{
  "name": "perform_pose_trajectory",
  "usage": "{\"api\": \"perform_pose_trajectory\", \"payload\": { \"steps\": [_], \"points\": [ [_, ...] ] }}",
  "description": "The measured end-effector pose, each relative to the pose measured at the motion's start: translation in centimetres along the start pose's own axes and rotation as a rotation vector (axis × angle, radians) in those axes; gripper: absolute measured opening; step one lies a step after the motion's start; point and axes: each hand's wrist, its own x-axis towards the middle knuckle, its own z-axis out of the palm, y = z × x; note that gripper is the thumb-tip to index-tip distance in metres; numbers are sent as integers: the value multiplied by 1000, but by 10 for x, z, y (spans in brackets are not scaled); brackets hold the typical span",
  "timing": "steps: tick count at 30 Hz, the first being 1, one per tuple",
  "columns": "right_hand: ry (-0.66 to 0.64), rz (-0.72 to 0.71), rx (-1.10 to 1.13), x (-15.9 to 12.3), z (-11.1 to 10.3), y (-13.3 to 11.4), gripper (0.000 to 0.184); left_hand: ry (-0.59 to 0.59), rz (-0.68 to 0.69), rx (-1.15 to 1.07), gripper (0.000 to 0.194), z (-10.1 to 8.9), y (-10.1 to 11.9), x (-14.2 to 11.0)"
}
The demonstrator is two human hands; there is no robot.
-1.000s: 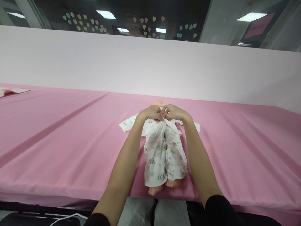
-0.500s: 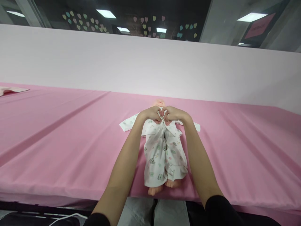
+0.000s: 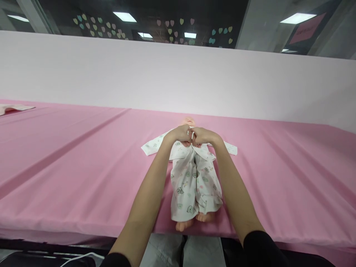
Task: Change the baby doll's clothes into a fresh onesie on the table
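A baby doll [image 3: 189,121] lies on its back, feet toward me, in a white patterned shirt [image 3: 178,151] and matching trousers [image 3: 183,185]. Over its chest, my left hand [image 3: 182,134] and my right hand [image 3: 200,136] meet with fingers curled, pinching the front of the shirt. The cloth between them is mostly covered by the fingers. Both sleeves stretch out sideways, and the bare feet [image 3: 183,225] stick out below the trouser legs.
A pink sheet [image 3: 83,167] with long creases covers the bed. At the far left edge lies a folded piece of cloth [image 3: 16,108]. Behind the bed rises a white wall [image 3: 178,78]. A white cable [image 3: 83,256] runs below the front edge at left.
My hands have drawn closer together over the doll's chest, fingers now touching. The gathered shirt front between them shows less. The doll stays in place.
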Motion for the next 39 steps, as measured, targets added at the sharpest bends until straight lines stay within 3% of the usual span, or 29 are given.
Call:
{"api": "perform_pose_trajectory", "payload": {
  "steps": [4,11,16,20,23,26,28,31,34,39],
  "points": [
    [-20,0,9,0,-2,3,33,17,14,27,35,-1,-4,1],
    [-54,-25,254,4,-7,23,27,-59,25,46,50,-6,-11,0],
    [56,93,283,20,-3,32,9,-54,31,366,54,-3,-11,7],
    [69,121,229,27,4,34,5,-12,3,539,52,6,-15,14],
    [162,51,21,21,16,35,9,115,30,590,45,22,-24,11],
    [307,-60,-87,8,39,42,12,383,126,628,29,42,-38,-1],
    [440,-196,-87,-3,60,50,14,515,204,619,26,55,-49,-11],
    [658,-422,-105,-17,90,63,26,608,309,601,25,69,-62,-24],
    [758,-442,-150,-26,107,71,34,705,374,540,20,78,-72,-34],
    [809,-417,-153,-27,110,73,35,792,304,339,17,80,-84,-48]
  ]
}}
